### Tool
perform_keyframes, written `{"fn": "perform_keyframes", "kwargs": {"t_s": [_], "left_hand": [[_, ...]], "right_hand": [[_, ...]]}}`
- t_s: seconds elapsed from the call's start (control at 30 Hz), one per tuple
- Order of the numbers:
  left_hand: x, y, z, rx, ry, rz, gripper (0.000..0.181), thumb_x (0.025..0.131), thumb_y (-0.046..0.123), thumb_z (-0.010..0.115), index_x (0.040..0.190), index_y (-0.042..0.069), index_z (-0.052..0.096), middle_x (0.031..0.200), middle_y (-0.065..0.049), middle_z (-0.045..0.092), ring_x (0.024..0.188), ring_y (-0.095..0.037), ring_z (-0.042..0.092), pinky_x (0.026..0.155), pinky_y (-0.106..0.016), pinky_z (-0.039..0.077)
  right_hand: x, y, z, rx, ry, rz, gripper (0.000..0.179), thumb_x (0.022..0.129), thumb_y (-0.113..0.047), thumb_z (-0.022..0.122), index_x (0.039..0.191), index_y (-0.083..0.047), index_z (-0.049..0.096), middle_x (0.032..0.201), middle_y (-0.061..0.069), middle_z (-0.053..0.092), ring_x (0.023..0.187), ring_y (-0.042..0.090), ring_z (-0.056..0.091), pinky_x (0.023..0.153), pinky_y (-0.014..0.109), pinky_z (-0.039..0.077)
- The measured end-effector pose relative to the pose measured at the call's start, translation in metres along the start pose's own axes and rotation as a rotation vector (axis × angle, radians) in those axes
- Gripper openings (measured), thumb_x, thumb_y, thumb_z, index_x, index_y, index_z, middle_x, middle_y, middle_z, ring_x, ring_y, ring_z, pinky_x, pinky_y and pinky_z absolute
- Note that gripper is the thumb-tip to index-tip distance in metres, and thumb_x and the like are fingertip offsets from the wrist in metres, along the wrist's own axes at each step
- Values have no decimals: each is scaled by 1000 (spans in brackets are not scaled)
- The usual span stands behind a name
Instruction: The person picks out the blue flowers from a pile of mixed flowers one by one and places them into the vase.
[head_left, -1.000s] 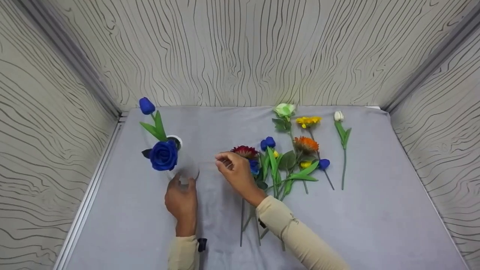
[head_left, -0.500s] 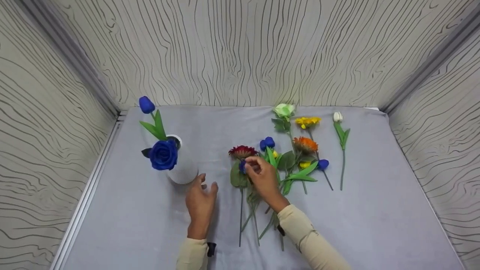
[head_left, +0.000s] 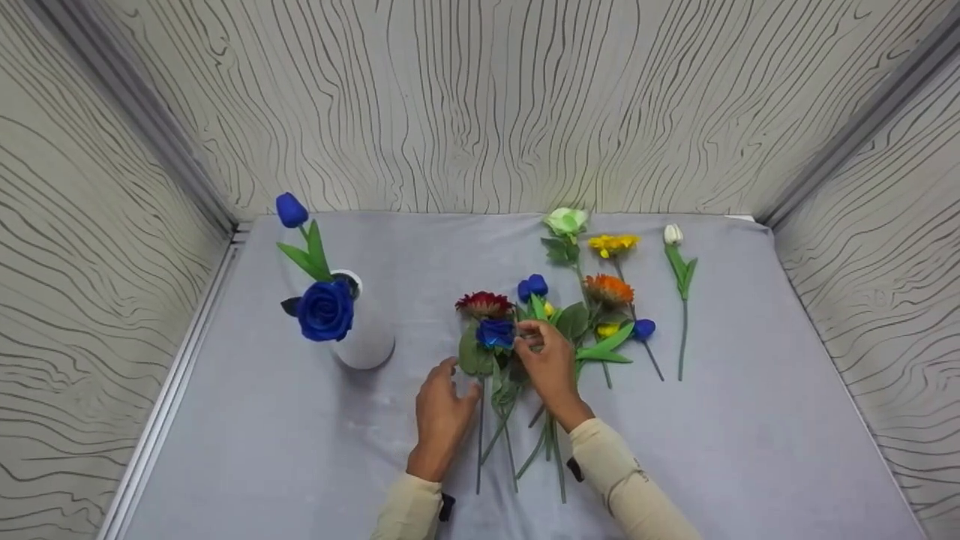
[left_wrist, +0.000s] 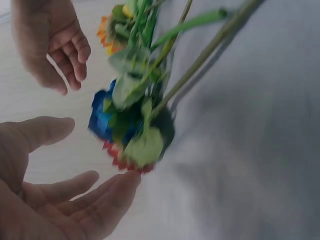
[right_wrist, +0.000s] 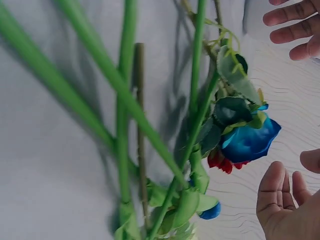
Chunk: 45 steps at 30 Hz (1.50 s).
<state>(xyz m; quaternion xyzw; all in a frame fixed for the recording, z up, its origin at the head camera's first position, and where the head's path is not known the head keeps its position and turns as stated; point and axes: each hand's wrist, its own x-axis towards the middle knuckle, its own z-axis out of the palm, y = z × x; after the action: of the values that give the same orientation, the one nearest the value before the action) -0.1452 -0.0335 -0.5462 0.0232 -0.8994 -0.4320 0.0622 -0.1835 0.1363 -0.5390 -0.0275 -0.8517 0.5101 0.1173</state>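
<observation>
Several artificial flowers lie on the grey cloth. Among them are a blue rose [head_left: 496, 332] and a red daisy-like flower [head_left: 484, 303] just behind it. My left hand [head_left: 442, 412] is beside their leaves and stems on the left, fingers spread and nothing held. To the right of the blue rose hovers my right hand [head_left: 551, 367], close to the petals; in the right wrist view its fingers [right_wrist: 272, 187] stand apart from the rose [right_wrist: 252, 140]. A white vase [head_left: 367, 337] on the left holds a larger blue rose [head_left: 325, 311] and a blue tulip [head_left: 291, 210].
Right of the hands lie an orange flower [head_left: 609, 289], a yellow flower [head_left: 613, 245], a pale green rose [head_left: 566, 220], blue tulips [head_left: 533, 286] and a white tulip [head_left: 673, 235]. Patterned panels [head_left: 480, 105] border the table at the back and sides.
My left hand has left the vase and moved right to the flowers. My right hand has moved right, uncovering the red flower and the blue rose on the cloth.
</observation>
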Motion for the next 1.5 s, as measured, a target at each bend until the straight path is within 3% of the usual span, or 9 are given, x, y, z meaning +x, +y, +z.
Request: {"fn": "perform_keyframes", "kwargs": {"t_s": [0.2,0.47,0.67,0.87,1.1,1.33,1.5], "left_hand": [[-6,3,16,43,-14,58,45,75,13,80,114,-3,64,104,-16,65,92,-33,64,80,-46,50],[-13,3,30,114,-71,108,46,71,17,84,111,1,66,101,-11,59,91,-30,60,79,-45,49],[-17,2,39,202,-69,146,47,67,19,87,106,0,67,97,-12,53,87,-29,56,72,-43,49],[-19,-2,45,256,-77,188,44,67,17,87,102,0,67,97,-14,54,82,-30,58,68,-42,50],[-19,-7,48,282,-33,251,20,68,2,78,79,4,62,69,-6,54,61,-27,57,55,-39,47],[-18,-8,50,273,-25,242,22,70,-3,70,65,9,52,57,-6,53,53,-28,56,47,-38,44],[-16,-7,49,261,-33,225,21,71,-4,67,64,9,53,57,-6,53,53,-27,57,48,-38,44]], "right_hand": [[-2,10,-3,-109,-36,48,22,86,-10,71,106,-3,69,95,6,69,82,20,66,72,39,54],[-7,22,-2,-286,-104,78,19,83,-13,72,99,-3,69,79,2,67,69,18,63,64,39,52],[-9,26,2,-322,-166,117,21,83,-15,72,100,-3,68,77,1,67,66,16,61,62,38,51],[-10,28,4,-312,-178,75,20,83,-12,72,99,0,68,71,0,65,63,15,60,62,38,51],[-12,30,6,-375,-184,32,20,81,-10,72,99,-1,69,71,-1,63,64,16,59,62,39,51],[-14,33,8,-409,-179,4,16,80,-4,69,95,-1,70,73,3,65,66,21,61,62,41,51],[-15,34,8,-435,-107,-50,12,81,-1,66,92,-2,69,77,7,65,69,27,63,62,43,51]]}}
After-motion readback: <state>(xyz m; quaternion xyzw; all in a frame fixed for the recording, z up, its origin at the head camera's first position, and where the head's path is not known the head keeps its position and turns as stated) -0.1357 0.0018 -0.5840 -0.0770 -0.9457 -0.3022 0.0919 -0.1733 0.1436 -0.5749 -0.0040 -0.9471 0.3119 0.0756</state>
